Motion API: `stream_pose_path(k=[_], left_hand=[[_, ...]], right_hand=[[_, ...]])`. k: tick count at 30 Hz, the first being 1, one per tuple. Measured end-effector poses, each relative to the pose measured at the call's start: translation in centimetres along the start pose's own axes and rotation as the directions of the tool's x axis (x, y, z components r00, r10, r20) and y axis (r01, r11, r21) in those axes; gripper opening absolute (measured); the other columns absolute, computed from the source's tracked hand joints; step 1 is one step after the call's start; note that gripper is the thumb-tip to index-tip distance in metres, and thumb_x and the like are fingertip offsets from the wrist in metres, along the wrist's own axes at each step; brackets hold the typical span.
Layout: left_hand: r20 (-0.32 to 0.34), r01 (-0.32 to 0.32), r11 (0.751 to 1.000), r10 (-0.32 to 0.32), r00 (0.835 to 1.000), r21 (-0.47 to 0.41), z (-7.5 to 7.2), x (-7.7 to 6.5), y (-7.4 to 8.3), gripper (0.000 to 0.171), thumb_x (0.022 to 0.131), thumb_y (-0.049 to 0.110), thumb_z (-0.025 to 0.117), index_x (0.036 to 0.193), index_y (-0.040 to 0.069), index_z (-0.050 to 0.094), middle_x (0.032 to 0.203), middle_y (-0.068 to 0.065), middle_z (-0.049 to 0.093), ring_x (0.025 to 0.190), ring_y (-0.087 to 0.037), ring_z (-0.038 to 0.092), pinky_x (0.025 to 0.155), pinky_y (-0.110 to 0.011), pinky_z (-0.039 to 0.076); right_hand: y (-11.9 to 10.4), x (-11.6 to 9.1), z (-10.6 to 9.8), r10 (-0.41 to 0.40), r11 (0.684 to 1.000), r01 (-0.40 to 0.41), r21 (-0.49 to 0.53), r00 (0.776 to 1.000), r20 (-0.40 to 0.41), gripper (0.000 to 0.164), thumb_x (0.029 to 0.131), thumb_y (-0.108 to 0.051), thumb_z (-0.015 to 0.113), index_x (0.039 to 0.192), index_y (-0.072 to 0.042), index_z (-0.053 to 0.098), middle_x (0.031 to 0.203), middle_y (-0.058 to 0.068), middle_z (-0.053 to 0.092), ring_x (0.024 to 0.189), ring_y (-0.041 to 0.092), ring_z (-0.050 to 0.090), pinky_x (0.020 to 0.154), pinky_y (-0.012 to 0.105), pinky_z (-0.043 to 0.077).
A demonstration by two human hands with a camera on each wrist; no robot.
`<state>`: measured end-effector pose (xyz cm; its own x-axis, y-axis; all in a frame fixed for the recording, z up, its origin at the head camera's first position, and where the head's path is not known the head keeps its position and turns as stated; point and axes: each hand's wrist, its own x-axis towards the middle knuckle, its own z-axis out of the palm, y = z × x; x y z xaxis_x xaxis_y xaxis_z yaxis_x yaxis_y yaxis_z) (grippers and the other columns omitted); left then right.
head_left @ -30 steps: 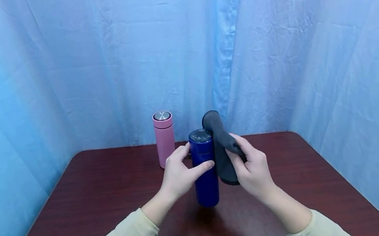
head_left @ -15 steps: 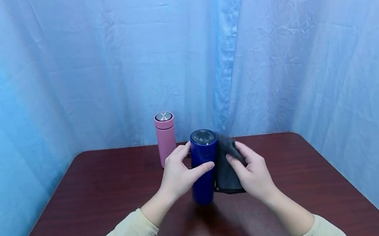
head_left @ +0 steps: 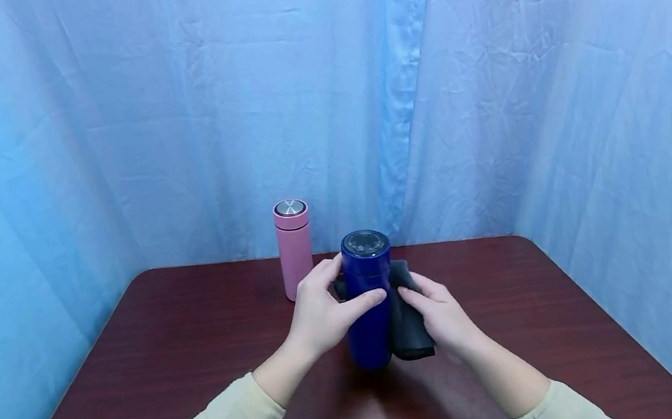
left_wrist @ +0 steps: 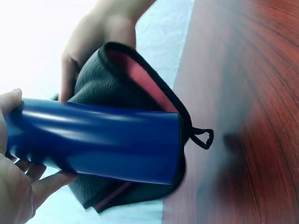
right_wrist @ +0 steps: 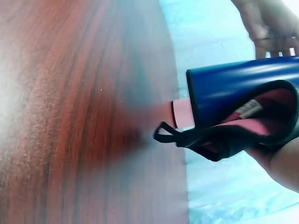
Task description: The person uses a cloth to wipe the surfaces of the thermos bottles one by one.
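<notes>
A dark blue thermos bottle (head_left: pixel 371 341) with a glossy dark lid is held nearly upright just above the table by my left hand (head_left: pixel 326 309), thumb in front and fingers behind. My right hand (head_left: pixel 450 313) grips a soft black fabric bottle sleeve (head_left: pixel 412 334) against the bottle's right side. The left wrist view shows the sleeve's trimmed mouth (left_wrist: pixel 105 49), pink lining (left_wrist: pixel 140 79) and small hanging loop (left_wrist: pixel 204 138). There the bottle lies alongside the sleeve, its base near the mouth. In the right wrist view a pale label (right_wrist: pixel 250 108) shows inside the sleeve.
A pink thermos bottle (head_left: pixel 296 257) with a silvery lid top stands behind, to the left of the blue one. The dark red-brown wooden table (head_left: pixel 201 358) has rounded far corners. Light blue curtains (head_left: pixel 226 109) hang behind and at both sides.
My right hand has brought the sleeve lower, from above the lid to beside the bottle's lower part, and turned it. The blue bottle tilts slightly and has shifted a little right.
</notes>
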<state>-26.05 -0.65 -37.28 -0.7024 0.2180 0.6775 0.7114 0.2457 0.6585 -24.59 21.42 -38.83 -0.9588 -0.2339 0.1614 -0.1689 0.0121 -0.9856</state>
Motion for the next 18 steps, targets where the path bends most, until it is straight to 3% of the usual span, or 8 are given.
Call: stream_pose_path(k=[6,10,14,18], left_hand=[[0.049,-0.015,1.0,0.015,0.999,-0.015,0.5,0.2,0.6,0.056,0.079,0.033,0.089,0.129,0.018,0.069,0.103,0.008,0.068,0.091,-0.008,0.064,0.077,-0.033,0.056],[0.074,-0.039,0.998,0.042,0.996,-0.039,1.1,0.3,1.3,0.057,0.08,0.036,0.088,0.132,0.02,0.068,0.106,0.008,0.069,0.096,-0.008,0.063,0.08,-0.035,0.056],[0.063,-0.04,0.996,0.045,0.997,-0.077,1.2,0.4,1.5,0.055,0.082,0.036,0.087,0.131,0.019,0.068,0.11,0.007,0.07,0.102,-0.01,0.064,0.088,-0.037,0.056],[0.047,-0.007,0.994,0.012,0.999,-0.105,0.4,0.4,1.4,0.053,0.083,0.032,0.087,0.13,0.02,0.068,0.114,0.006,0.07,0.102,-0.013,0.066,0.088,-0.038,0.057]], right_hand=[[-2.2,-0.2,-0.8,-0.035,0.989,0.043,0.145,0.998,-0.057,0.045,0.11,-0.03,0.046,0.15,-0.01,0.047,0.119,0.013,0.067,0.101,0.027,0.068,0.084,0.045,0.058],[-2.0,1.0,-0.8,0.007,0.974,0.003,0.227,0.999,-0.045,0.046,0.109,-0.039,0.046,0.149,-0.016,0.047,0.12,0.008,0.065,0.1,0.021,0.066,0.085,0.04,0.057],[-0.1,2.1,-1.4,0.112,0.978,-0.12,0.172,0.992,0.059,0.039,0.109,-0.033,0.046,0.139,-0.012,0.057,0.112,0.008,0.069,0.093,0.021,0.068,0.083,0.04,0.057],[0.9,2.1,-2.6,0.23,0.968,-0.243,0.059,0.957,0.176,0.041,0.108,-0.033,0.048,0.141,-0.011,0.057,0.112,0.01,0.071,0.097,0.026,0.07,0.085,0.045,0.058]])
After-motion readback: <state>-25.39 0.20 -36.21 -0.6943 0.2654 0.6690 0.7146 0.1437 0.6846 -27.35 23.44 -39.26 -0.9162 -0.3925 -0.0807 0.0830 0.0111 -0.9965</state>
